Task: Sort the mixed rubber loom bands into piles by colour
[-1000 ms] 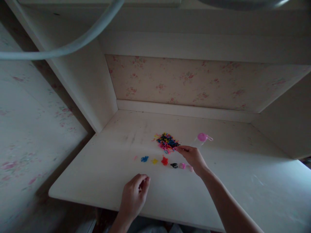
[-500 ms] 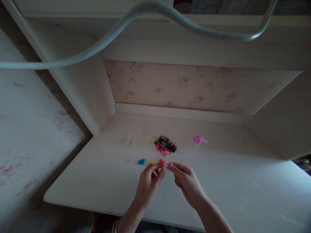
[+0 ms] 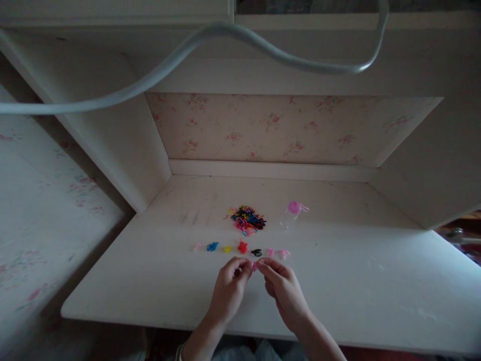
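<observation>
Bracelet (image 3: 179, 352) comes nearest to us, around the wrist of the left hand (image 3: 228, 288). Beside it we see the right hand (image 3: 284, 288), and the two nearly meet, thumbs and forefingers pinched on a small pink band (image 3: 254, 266) between their tips. Its long axis seems to run near to far, the lower end pointing back toward us; it is too small for us to make out its exact shape.

Just beyond the fingertips, a row of little clumps lies crosswise on the white desk (image 3: 356, 296). A black clump (image 3: 256, 252) sits right ahead of the hands; to its left we count red (image 3: 242, 246), yellow (image 3: 227, 248), blue (image 3: 212, 246) and pale pink (image 3: 197, 246), and beyond the right fingers two more pink clumps (image 3: 270, 252).

Farther ahead of the hands is a mixed heap (image 3: 248, 219) of coloured bands. Ahead and to the right is a clear bottle (image 3: 288, 218), its pink lid (image 3: 295, 207) pointing away from us and rightward; we cannot tell whether it stands or lies. Flowered wallpaper (image 3: 259, 128) closes the back.
</observation>
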### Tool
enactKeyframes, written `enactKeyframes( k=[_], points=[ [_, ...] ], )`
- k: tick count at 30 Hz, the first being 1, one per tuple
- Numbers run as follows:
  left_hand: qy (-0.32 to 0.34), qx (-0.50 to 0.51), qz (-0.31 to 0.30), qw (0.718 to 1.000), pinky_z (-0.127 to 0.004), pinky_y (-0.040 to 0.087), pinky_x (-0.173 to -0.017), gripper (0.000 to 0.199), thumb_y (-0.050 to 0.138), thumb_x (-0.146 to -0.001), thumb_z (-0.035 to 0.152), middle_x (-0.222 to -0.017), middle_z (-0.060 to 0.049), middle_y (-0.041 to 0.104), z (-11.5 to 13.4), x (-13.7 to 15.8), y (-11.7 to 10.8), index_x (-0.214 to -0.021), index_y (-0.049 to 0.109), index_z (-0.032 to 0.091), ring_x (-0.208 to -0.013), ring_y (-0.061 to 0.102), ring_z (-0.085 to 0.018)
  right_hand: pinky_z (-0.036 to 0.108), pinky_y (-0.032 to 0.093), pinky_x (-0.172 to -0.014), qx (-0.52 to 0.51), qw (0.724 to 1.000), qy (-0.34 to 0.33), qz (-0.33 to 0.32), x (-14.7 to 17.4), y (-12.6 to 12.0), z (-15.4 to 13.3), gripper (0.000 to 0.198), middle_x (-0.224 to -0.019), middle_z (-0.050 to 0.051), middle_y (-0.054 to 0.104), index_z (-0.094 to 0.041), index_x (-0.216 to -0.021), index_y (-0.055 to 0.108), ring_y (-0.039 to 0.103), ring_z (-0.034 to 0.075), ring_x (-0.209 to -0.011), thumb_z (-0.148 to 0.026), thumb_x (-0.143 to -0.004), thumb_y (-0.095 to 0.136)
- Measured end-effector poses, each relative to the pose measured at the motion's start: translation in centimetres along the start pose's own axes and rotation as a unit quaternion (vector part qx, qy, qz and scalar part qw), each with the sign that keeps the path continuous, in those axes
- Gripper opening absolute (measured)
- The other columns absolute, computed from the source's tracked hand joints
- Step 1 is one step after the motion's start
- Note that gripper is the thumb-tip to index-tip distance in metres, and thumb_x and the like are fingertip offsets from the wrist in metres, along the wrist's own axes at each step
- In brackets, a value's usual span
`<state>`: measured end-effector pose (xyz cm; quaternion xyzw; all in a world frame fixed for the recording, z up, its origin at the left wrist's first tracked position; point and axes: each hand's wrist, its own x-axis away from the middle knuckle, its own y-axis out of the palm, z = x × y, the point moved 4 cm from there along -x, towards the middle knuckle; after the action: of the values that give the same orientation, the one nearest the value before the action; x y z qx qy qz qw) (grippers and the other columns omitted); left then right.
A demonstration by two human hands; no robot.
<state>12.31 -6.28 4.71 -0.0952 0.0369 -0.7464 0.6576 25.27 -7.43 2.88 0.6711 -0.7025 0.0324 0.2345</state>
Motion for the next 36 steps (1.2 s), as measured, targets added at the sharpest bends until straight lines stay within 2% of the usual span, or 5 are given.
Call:
enactKeyframes(
  k=[5, 11, 18, 29, 36],
  points=[
    [-0.029, -0.002, 0.003, 1.000, -0.020, 0.037, -0.049, 0.044, 0.048, -0.083, 0.054, -0.060, 0.000, 0.059, -1.3, 0.6, 1.3, -0.082, 0.066, 0.014, -0.054, 0.051, -0.011, 0.019, 0.020, -0.042, 0.072, 0.995, -0.053, 0.036, 0.5, -0.9, 1.8, 0.036, -0.055, -0.006, 0.037, -0.016, -0.084, 0.062, 0.026, 0.006, -0.047, -0.052, -0.078, 0.061],
    [-0.044, 0.004, -0.010, 0.999, -0.022, 0.043, -0.062, 0.041, 0.051, -0.083, 0.051, -0.077, -0.003, 0.066, -2.2, 0.8, 2.5, -0.095, 0.067, 0.015, -0.069, 0.057, -0.014, 0.021, 0.039, -0.059, 0.154, 0.975, -0.140, 0.078, 1.5, -1.9, 1.8, 0.037, -0.072, 0.002, 0.059, -0.015, -0.089, 0.068, 0.051, 0.014, -0.069, -0.050, -0.082, 0.057],
    [-0.059, 0.026, -0.031, 0.997, -0.021, 0.041, -0.065, 0.040, 0.053, -0.083, 0.049, -0.079, -0.004, 0.065, -2.0, 0.3, 2.6, -0.096, 0.069, 0.015, -0.074, 0.055, -0.015, 0.020, 0.024, -0.045, 0.268, 0.952, -0.127, 0.082, 1.6, -2.7, 1.5, 0.048, -0.053, -0.004, 0.041, -0.010, -0.101, 0.070, 0.032, 0.008, -0.050, -0.052, -0.084, 0.053],
    [-0.127, 0.096, -0.051, 0.986, -0.019, 0.022, -0.043, 0.044, 0.057, -0.079, 0.052, -0.053, 0.006, 0.037, -3.1, 0.0, 2.4, -0.094, 0.067, 0.012, -0.048, 0.031, -0.007, 0.019, 0.037, -0.055, 0.227, 0.962, -0.141, 0.062, 0.9, -3.2, 1.0, 0.043, -0.072, 0.003, 0.062, -0.012, -0.096, 0.070, 0.051, 0.013, -0.064, -0.050, -0.084, 0.053],
    [-0.136, 0.114, -0.043, 0.983, -0.019, 0.021, -0.042, 0.045, 0.058, -0.078, 0.051, -0.049, 0.007, 0.036, -3.4, -0.2, 2.2, -0.096, 0.066, 0.010, -0.045, 0.030, -0.006, 0.019, 0.034, -0.051, 0.159, 0.978, -0.095, 0.100, 0.3, -4.3, 1.8, 0.044, -0.067, 0.002, 0.060, -0.012, -0.091, 0.070, 0.048, 0.012, -0.059, -0.052, -0.078, 0.060]
  ],
)
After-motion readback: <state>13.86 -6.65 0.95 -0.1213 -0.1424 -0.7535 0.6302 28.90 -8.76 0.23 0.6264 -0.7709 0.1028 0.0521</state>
